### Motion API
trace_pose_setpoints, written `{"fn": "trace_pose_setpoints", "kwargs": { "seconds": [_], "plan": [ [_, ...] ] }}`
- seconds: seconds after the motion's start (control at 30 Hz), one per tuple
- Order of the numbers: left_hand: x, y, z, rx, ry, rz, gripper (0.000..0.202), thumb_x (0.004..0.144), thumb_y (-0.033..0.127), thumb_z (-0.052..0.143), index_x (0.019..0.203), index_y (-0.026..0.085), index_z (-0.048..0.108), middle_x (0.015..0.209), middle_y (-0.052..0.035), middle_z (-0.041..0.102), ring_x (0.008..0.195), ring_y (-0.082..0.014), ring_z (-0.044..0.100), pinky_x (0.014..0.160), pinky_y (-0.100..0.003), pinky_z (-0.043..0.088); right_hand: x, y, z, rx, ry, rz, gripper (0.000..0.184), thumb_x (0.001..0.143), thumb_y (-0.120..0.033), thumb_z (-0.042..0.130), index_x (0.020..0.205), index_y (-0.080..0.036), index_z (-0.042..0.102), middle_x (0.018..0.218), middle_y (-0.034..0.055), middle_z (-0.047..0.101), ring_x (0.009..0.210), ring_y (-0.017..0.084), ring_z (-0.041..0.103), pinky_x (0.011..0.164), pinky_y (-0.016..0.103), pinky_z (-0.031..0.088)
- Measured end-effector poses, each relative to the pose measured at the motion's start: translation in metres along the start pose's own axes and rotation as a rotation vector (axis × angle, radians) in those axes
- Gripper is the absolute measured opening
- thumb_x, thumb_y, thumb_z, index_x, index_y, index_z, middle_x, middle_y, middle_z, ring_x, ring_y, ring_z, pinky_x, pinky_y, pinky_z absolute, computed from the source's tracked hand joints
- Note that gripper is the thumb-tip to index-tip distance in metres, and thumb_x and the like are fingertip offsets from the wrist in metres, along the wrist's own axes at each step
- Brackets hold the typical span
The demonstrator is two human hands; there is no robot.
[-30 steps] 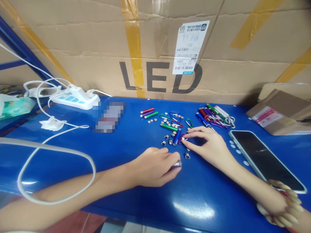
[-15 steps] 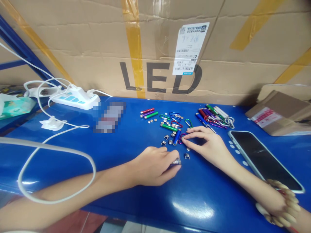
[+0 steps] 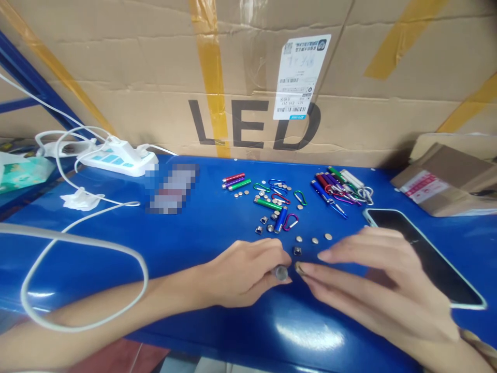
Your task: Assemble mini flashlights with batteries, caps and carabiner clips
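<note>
My left hand (image 3: 252,272) is closed around a small flashlight tube (image 3: 281,273), its round metallic end pointing towards me. Just to the right, my right hand (image 3: 373,280) pinches a button cell (image 3: 299,268) at its fingertips, slightly apart from the tube; the hand is partly blurred. Beyond the hands lie a small metal clip cap (image 3: 297,251) and a loose button cell (image 3: 315,241). Farther back are a blue flashlight tube (image 3: 281,219), a green tube (image 3: 267,204) and a pink carabiner (image 3: 291,222). What my left palm covers is hidden.
Flashlights with carabiners (image 3: 337,186) lie in a bunch at the back right. A phone (image 3: 430,264) lies beneath and beside my right hand. At left are a white power strip (image 3: 120,158) and a looping cable (image 3: 145,259). A large cardboard box (image 3: 155,77) walls off the back.
My right hand has come back from near the pink carabiner towards my left hand, with the button cell at its fingertips. The tube in my left hand now points its end more towards me.
</note>
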State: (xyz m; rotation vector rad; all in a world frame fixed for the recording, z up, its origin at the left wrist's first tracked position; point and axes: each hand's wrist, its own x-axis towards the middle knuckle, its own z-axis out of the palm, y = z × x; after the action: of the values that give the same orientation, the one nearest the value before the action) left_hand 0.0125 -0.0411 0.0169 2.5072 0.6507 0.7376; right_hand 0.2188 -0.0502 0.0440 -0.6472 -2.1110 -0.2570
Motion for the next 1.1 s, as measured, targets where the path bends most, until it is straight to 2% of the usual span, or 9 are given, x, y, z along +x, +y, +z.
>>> {"fn": "trace_pose_setpoints", "kwargs": {
  "seconds": [0.13,0.2,0.37,0.6,0.77,0.9,0.97,1.03,1.1],
  "plan": [
    [0.000,-0.001,0.001,0.034,-0.031,-0.028,0.018,0.096,0.027,0.028,0.086,0.019,0.041,0.075,-0.0004,0.056,0.060,-0.0109,0.052,0.054,-0.022,0.038,0.001,-0.003,0.000,-0.045,-0.074,-0.055,0.008,0.084,-0.023,0.064,0.078,-0.028,0.068,0.069,-0.0059,0.069,0.058,0.009,0.060,0.065,0.028,0.045],
    [0.000,-0.002,0.002,0.047,-0.035,-0.064,0.016,0.095,0.026,0.030,0.086,0.019,0.041,0.075,-0.0005,0.058,0.061,-0.0113,0.054,0.055,-0.022,0.039,0.000,-0.002,0.002,-0.082,-0.079,-0.114,0.008,0.082,-0.019,0.065,0.082,-0.026,0.068,0.070,-0.0056,0.070,0.062,0.010,0.061,0.067,0.028,0.044],
    [0.000,-0.004,0.002,0.064,-0.061,-0.166,0.011,0.093,0.025,0.033,0.088,0.019,0.042,0.076,-0.0005,0.060,0.064,-0.0128,0.058,0.057,-0.022,0.041,-0.007,0.002,0.010,-0.131,-0.065,-0.130,0.011,0.083,-0.017,0.063,0.089,-0.025,0.068,0.074,-0.0025,0.069,0.072,0.014,0.061,0.072,0.030,0.043],
    [0.000,-0.005,0.003,0.058,-0.072,-0.220,0.009,0.091,0.022,0.032,0.089,0.020,0.041,0.075,0.0002,0.061,0.063,-0.0133,0.059,0.057,-0.023,0.040,-0.009,0.000,0.015,0.016,-0.084,-0.048,0.008,0.082,-0.019,0.065,0.088,-0.024,0.066,0.078,-0.0020,0.069,0.076,0.012,0.061,0.070,0.028,0.045],
    [0.001,-0.004,0.001,0.093,-0.058,-0.220,0.008,0.091,0.021,0.033,0.089,0.021,0.041,0.074,0.0005,0.061,0.062,-0.0133,0.058,0.057,-0.023,0.039,-0.011,0.004,0.017,0.096,-0.078,-0.008,0.005,0.080,-0.018,0.066,0.084,-0.021,0.066,0.084,0.0027,0.067,0.078,0.014,0.061,0.069,0.029,0.048],
    [0.001,-0.005,0.002,0.094,-0.027,-0.190,0.006,0.089,0.019,0.034,0.086,0.021,0.040,0.074,0.0007,0.059,0.062,-0.0127,0.056,0.057,-0.023,0.039,-0.009,0.006,0.016,0.059,-0.085,-0.034,0.012,0.078,-0.018,0.068,0.089,-0.020,0.067,0.087,0.0043,0.067,0.080,0.015,0.061,0.069,0.028,0.048],
    [0.001,-0.005,0.003,0.114,-0.005,-0.191,0.006,0.089,0.020,0.035,0.085,0.021,0.040,0.072,0.0010,0.058,0.061,-0.0125,0.055,0.057,-0.023,0.039,-0.006,0.007,0.014,0.037,-0.078,-0.046,0.009,0.078,-0.020,0.068,0.087,-0.020,0.067,0.085,0.0043,0.067,0.079,0.015,0.062,0.068,0.028,0.048],
    [0.001,-0.005,0.003,0.141,0.028,-0.212,0.006,0.088,0.021,0.037,0.082,0.021,0.040,0.070,0.0015,0.056,0.061,-0.0122,0.053,0.057,-0.023,0.038,-0.004,0.010,0.012,-0.007,-0.077,-0.002,0.009,0.079,-0.024,0.067,0.086,-0.019,0.066,0.082,0.0037,0.068,0.076,0.014,0.062,0.067,0.027,0.047],
    [0.002,-0.005,0.004,0.160,0.074,-0.249,0.007,0.088,0.022,0.038,0.081,0.021,0.040,0.069,0.0020,0.054,0.060,-0.0116,0.051,0.056,-0.022,0.037,-0.003,0.014,0.011,-0.101,-0.131,0.079,0.013,0.082,-0.030,0.065,0.086,-0.018,0.066,0.079,0.0024,0.068,0.071,0.014,0.063,0.063,0.025,0.046]
  ]
}}
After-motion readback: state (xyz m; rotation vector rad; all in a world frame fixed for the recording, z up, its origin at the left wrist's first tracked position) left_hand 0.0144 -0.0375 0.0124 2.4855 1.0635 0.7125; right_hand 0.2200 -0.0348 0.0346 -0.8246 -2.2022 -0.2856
